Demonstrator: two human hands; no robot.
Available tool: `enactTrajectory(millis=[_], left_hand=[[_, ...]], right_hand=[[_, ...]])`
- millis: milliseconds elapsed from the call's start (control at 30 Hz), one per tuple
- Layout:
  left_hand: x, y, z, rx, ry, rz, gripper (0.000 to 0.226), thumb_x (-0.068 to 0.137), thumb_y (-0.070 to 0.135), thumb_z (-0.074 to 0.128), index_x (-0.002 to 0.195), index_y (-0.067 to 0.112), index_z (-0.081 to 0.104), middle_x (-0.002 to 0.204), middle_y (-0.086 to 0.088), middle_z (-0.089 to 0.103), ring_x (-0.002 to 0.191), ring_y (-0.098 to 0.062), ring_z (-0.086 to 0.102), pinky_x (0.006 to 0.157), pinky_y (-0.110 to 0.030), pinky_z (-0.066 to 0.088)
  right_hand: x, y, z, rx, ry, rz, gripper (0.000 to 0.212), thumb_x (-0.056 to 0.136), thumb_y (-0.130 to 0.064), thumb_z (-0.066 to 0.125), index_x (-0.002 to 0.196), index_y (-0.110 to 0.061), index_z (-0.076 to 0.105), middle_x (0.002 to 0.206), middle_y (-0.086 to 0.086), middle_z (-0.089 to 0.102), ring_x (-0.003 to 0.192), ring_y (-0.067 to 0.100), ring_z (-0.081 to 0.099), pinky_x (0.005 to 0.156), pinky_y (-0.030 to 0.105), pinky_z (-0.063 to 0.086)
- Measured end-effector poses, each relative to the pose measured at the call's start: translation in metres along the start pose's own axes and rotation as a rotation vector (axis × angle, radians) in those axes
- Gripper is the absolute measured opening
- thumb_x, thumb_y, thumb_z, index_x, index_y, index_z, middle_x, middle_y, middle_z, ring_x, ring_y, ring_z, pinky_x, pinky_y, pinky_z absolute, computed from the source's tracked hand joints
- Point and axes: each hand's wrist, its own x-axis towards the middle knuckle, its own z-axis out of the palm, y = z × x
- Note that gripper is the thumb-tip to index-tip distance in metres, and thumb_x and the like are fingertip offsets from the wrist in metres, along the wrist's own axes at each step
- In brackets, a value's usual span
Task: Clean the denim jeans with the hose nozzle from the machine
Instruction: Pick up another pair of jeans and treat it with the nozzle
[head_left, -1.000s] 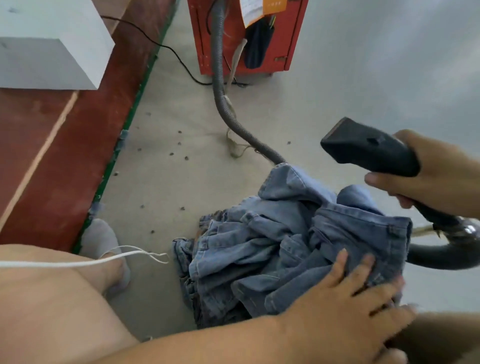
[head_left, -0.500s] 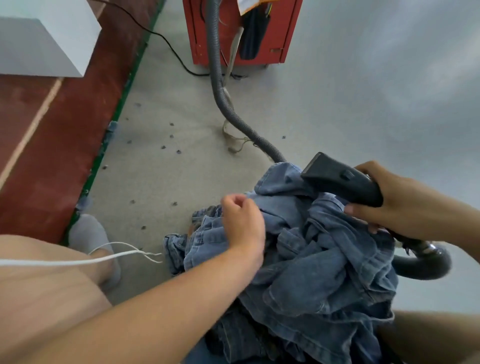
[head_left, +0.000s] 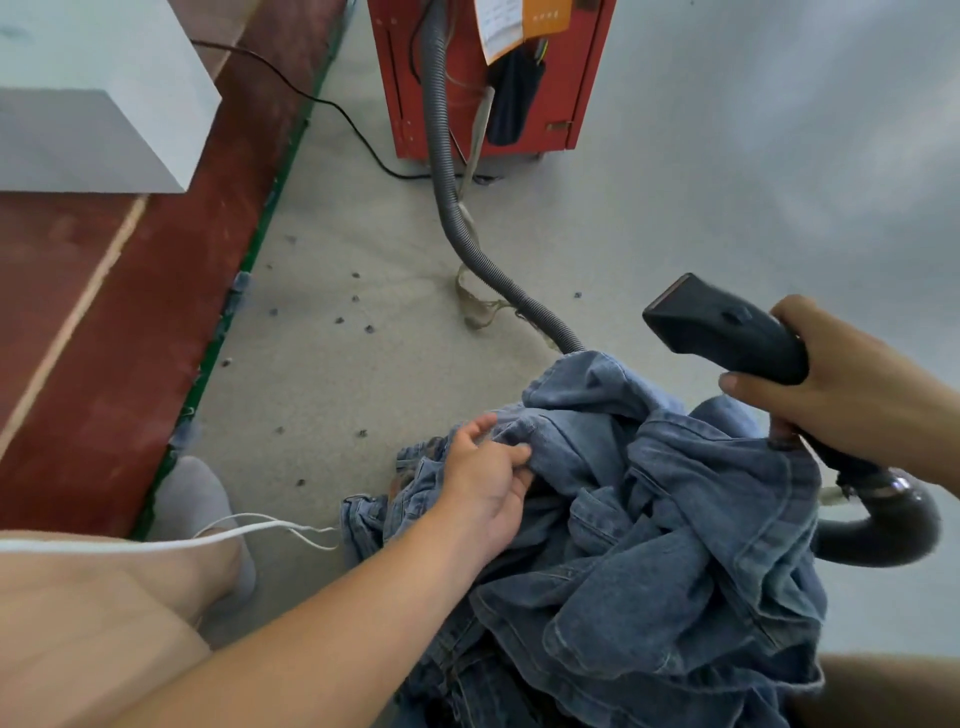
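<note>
Right hand (head_left: 852, 395) is wrapped around the black hose nozzle (head_left: 727, 330), holding it up just above the denim jeans (head_left: 649, 519), not touching them. Left hand (head_left: 488, 478) pinches a fold at the far-left edge of the jeans, which sit bunched on the person's lap. The grey hose (head_left: 467, 228) snakes from behind the jeans back to the red machine (head_left: 571, 78).

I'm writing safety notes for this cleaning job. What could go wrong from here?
The nozzle is held clear of the jeans, so the right hand may miss folds in the bunched cloth. The left hand pinches a fold near where the nozzle may land, so fingers could get caught. The hose runs under the pile and might snag.
</note>
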Motion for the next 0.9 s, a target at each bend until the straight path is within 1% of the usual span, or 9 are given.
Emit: enactTrajectory(millis=[133, 233, 333, 433, 500, 600, 700, 767, 900], left_hand=[[-0.012, 0.003, -0.004, -0.101, -0.042, -0.142, 0.031, 0.081, -0.016, 0.036, 0.088, 0.002, 0.061, 0.082, -0.013, 0.065, 0.070, -0.023, 0.066, 0.064, -0.031, 0.058], [-0.009, 0.006, -0.005, -0.068, 0.107, -0.116, 0.020, 0.084, -0.004, 0.041, 0.094, 0.003, 0.056, 0.092, -0.016, 0.063, 0.084, -0.029, 0.061, 0.074, -0.034, 0.057], [0.002, 0.015, -0.007, -0.030, 0.211, -0.104, 0.016, 0.095, 0.013, 0.046, 0.090, 0.004, 0.058, 0.085, -0.013, 0.067, 0.073, -0.027, 0.066, 0.062, -0.033, 0.059], [0.005, 0.017, -0.001, 0.227, 0.027, -0.239, 0.030, 0.089, 0.038, 0.073, 0.092, 0.008, 0.076, 0.084, -0.013, 0.078, 0.069, -0.026, 0.075, 0.060, -0.033, 0.061], [0.007, 0.012, 0.003, 0.429, -0.057, -0.289, 0.032, 0.084, 0.022, 0.084, 0.110, 0.006, 0.074, 0.095, -0.016, 0.078, 0.085, -0.029, 0.077, 0.070, -0.039, 0.062], [0.013, 0.012, 0.013, 0.437, -0.101, -0.233, 0.016, 0.093, -0.003, 0.065, 0.108, 0.003, 0.070, 0.087, -0.015, 0.078, 0.089, -0.028, 0.075, 0.071, -0.036, 0.062], [0.014, 0.014, 0.026, 0.424, -0.190, -0.156, 0.031, 0.095, -0.003, 0.057, 0.123, 0.006, 0.068, 0.111, -0.021, 0.075, 0.103, -0.033, 0.072, 0.090, -0.044, 0.060], [0.009, 0.013, 0.028, 0.560, -0.226, -0.086, 0.035, 0.096, 0.020, 0.066, 0.130, 0.012, 0.064, 0.121, -0.016, 0.073, 0.111, -0.029, 0.071, 0.094, -0.042, 0.058], [0.006, 0.008, 0.001, 1.478, -0.305, 0.045, 0.122, 0.057, 0.104, 0.052, 0.156, 0.033, 0.037, 0.163, -0.001, 0.038, 0.149, -0.030, 0.036, 0.122, -0.056, 0.028]], right_hand=[[0.005, -0.013, 0.002, -0.002, 0.012, -0.035, 0.032, 0.085, -0.045, 0.074, 0.094, -0.035, 0.045, 0.063, -0.018, 0.070, 0.052, 0.002, 0.066, 0.054, 0.032, 0.044], [0.009, -0.019, 0.006, -0.048, -0.019, -0.043, 0.033, 0.085, -0.049, 0.074, 0.097, -0.037, 0.045, 0.062, -0.017, 0.070, 0.054, 0.003, 0.065, 0.054, 0.033, 0.044], [0.013, -0.022, 0.008, -0.056, -0.015, -0.035, 0.034, 0.086, -0.047, 0.075, 0.098, -0.035, 0.046, 0.062, -0.018, 0.070, 0.051, 0.003, 0.065, 0.053, 0.032, 0.044], [0.017, -0.026, 0.008, -0.050, -0.007, -0.031, 0.032, 0.086, -0.047, 0.074, 0.098, -0.036, 0.046, 0.061, -0.017, 0.070, 0.051, 0.003, 0.065, 0.054, 0.033, 0.045], [0.021, -0.027, 0.009, -0.064, 0.002, -0.042, 0.032, 0.085, -0.049, 0.073, 0.100, -0.036, 0.047, 0.059, -0.003, 0.070, 0.051, 0.010, 0.066, 0.058, 0.037, 0.048], [0.023, -0.029, 0.011, -0.094, -0.005, -0.075, 0.032, 0.087, -0.047, 0.074, 0.101, -0.034, 0.048, 0.070, 0.001, 0.069, 0.065, 0.023, 0.069, 0.065, 0.044, 0.055], [0.022, -0.029, 0.013, -0.108, -0.033, -0.108, 0.031, 0.086, -0.050, 0.072, 0.098, -0.038, 0.046, 0.072, -0.002, 0.069, 0.062, 0.019, 0.070, 0.062, 0.045, 0.058], [0.019, -0.029, 0.016, -0.120, -0.047, -0.128, 0.034, 0.082, -0.053, 0.071, 0.103, -0.038, 0.048, 0.072, -0.006, 0.069, 0.056, 0.009, 0.067, 0.057, 0.040, 0.056], [0.009, -0.024, 0.033, -0.193, -0.091, -0.105, 0.050, 0.080, -0.061, 0.076, 0.114, -0.033, 0.051, 0.087, -0.009, 0.065, 0.073, 0.009, 0.063, 0.059, 0.028, 0.044]])
